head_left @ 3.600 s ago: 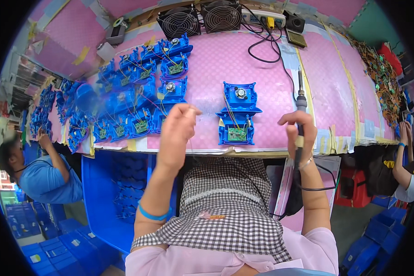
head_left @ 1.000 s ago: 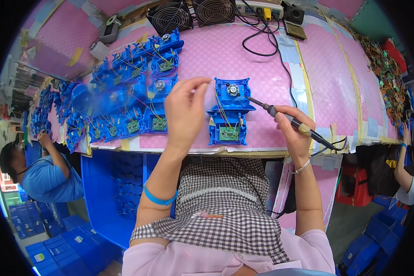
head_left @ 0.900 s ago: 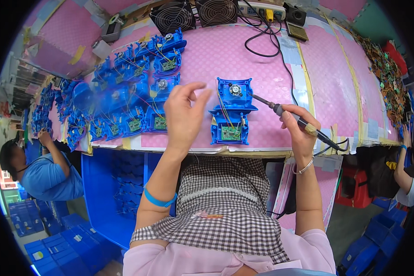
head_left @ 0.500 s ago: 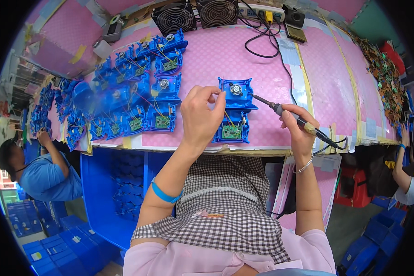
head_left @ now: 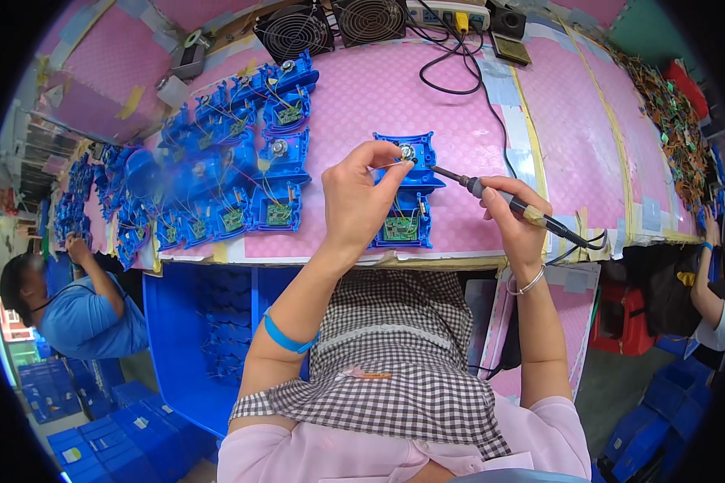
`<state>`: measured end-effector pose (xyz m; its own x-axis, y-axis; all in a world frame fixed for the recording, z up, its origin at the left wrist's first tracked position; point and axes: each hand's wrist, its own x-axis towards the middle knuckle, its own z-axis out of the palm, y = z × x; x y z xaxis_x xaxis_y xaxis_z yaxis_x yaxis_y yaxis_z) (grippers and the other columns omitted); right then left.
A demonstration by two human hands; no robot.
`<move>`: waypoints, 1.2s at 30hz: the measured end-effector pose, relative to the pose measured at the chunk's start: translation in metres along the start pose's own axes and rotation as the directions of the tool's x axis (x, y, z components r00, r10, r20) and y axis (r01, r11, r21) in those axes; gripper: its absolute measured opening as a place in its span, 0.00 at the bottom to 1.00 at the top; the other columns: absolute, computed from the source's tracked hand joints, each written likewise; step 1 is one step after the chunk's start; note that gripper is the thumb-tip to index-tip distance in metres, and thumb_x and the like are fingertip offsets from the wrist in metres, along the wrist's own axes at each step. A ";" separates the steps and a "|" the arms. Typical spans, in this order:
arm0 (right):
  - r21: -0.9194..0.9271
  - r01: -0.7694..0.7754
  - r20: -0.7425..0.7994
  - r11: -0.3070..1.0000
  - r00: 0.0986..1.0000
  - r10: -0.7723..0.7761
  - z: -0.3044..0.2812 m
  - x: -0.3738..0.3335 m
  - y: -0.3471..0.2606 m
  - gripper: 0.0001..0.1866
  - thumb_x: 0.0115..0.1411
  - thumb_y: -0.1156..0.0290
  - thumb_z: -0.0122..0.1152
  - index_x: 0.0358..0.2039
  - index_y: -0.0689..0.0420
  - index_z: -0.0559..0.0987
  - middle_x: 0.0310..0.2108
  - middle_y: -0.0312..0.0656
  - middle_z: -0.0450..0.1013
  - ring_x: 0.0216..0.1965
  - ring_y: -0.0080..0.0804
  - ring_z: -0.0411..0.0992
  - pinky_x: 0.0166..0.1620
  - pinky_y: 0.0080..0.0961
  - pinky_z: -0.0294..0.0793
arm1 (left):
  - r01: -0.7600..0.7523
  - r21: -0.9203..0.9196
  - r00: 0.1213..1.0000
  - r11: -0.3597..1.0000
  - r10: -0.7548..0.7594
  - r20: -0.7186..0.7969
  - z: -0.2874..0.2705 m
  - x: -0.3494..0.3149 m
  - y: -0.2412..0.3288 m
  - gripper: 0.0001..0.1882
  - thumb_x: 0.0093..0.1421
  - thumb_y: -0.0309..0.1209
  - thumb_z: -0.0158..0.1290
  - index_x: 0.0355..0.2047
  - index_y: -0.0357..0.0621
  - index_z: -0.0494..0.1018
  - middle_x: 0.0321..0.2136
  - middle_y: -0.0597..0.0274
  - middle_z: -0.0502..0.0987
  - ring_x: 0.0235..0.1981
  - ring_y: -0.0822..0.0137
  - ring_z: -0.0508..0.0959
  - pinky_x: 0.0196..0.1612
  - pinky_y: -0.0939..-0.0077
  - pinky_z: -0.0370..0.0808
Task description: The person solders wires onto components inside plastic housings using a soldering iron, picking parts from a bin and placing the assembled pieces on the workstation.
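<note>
On the pink bench lies an opened blue plastic housing (head_left: 425, 183). A small round speaker (head_left: 408, 152) sits in its far half and a green circuit board (head_left: 401, 229) in its near half. My left hand (head_left: 353, 197) is closed in a pinch on a thin wire beside the speaker, and its fingers partly cover the housing. Held pen-like in my right hand (head_left: 517, 219) is a soldering iron (head_left: 477, 187). The tip points left, at the right edge of the housing near the speaker, though contact cannot be made out.
Rows of similar blue housings (head_left: 278, 193) fill the bench's left. Fans (head_left: 294, 34), a power strip (head_left: 435, 14) and a soldering stand (head_left: 510, 48) line the back. Loose boards (head_left: 670, 121) lie far right. A blue bin (head_left: 165, 354) stands below. People work at either side.
My left hand has moved right and slightly up, its fingertips now beside the speaker. The soldering iron's tip has stayed at the housing's right edge.
</note>
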<state>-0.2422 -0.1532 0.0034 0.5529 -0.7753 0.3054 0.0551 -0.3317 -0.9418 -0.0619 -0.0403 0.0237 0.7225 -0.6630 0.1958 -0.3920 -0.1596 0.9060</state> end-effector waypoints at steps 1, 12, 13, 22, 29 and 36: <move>-0.009 0.005 0.009 1.000 1.000 -0.005 0.001 0.000 0.001 0.08 0.57 0.76 0.60 0.37 0.65 0.79 0.27 0.41 0.76 0.25 0.21 0.72 0.28 0.15 0.71 | -0.178 0.092 0.984 0.980 0.178 0.008 0.002 0.004 -0.008 0.05 0.51 0.27 0.60 0.29 0.40 0.79 0.25 0.56 0.79 0.24 0.63 0.78 0.26 0.72 0.72; -0.019 0.023 0.015 1.000 1.000 -0.023 0.003 -0.001 0.008 0.09 0.56 0.76 0.61 0.37 0.64 0.80 0.27 0.40 0.76 0.26 0.21 0.73 0.29 0.15 0.71 | -0.327 0.399 0.935 0.857 0.232 0.269 0.004 0.008 -0.010 0.06 0.49 0.26 0.58 0.29 0.40 0.80 0.27 0.53 0.80 0.28 0.57 0.79 0.33 0.66 0.74; -0.026 0.030 0.017 0.999 0.999 -0.029 0.003 0.000 0.008 0.08 0.56 0.76 0.61 0.37 0.64 0.80 0.28 0.40 0.76 0.26 0.21 0.73 0.29 0.15 0.71 | -0.330 0.401 0.935 0.854 0.237 0.264 0.005 0.008 -0.010 0.06 0.49 0.26 0.58 0.29 0.39 0.80 0.27 0.53 0.79 0.28 0.57 0.79 0.33 0.66 0.74; -0.019 0.035 -0.001 0.999 0.999 -0.035 0.002 -0.002 0.008 0.08 0.57 0.76 0.60 0.37 0.66 0.79 0.28 0.42 0.76 0.25 0.21 0.73 0.30 0.16 0.72 | -0.315 0.396 0.940 0.862 0.227 0.254 0.006 0.008 -0.009 0.07 0.49 0.26 0.58 0.29 0.39 0.80 0.27 0.52 0.79 0.29 0.56 0.79 0.34 0.66 0.74; -0.019 0.029 -0.008 0.999 1.000 -0.029 0.001 -0.004 0.007 0.09 0.57 0.76 0.60 0.37 0.66 0.79 0.27 0.42 0.75 0.25 0.22 0.73 0.30 0.16 0.72 | -0.311 0.399 0.942 0.863 0.224 0.249 0.007 0.008 -0.009 0.07 0.49 0.26 0.57 0.29 0.39 0.80 0.27 0.52 0.80 0.29 0.56 0.80 0.34 0.66 0.75; -0.020 0.003 -0.026 1.000 1.000 -0.003 -0.001 -0.005 0.004 0.09 0.57 0.76 0.59 0.37 0.67 0.79 0.27 0.42 0.75 0.25 0.22 0.72 0.30 0.16 0.72 | -0.295 0.423 0.945 0.857 0.196 0.263 0.008 0.009 -0.008 0.07 0.49 0.26 0.57 0.29 0.39 0.80 0.27 0.52 0.80 0.29 0.56 0.80 0.35 0.65 0.75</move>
<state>-0.2452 -0.1515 -0.0019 0.5311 -0.7878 0.3119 0.0397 -0.3445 -0.9379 -0.0567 -0.0506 0.0157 0.4566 -0.8497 0.2637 -0.7898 -0.2507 0.5598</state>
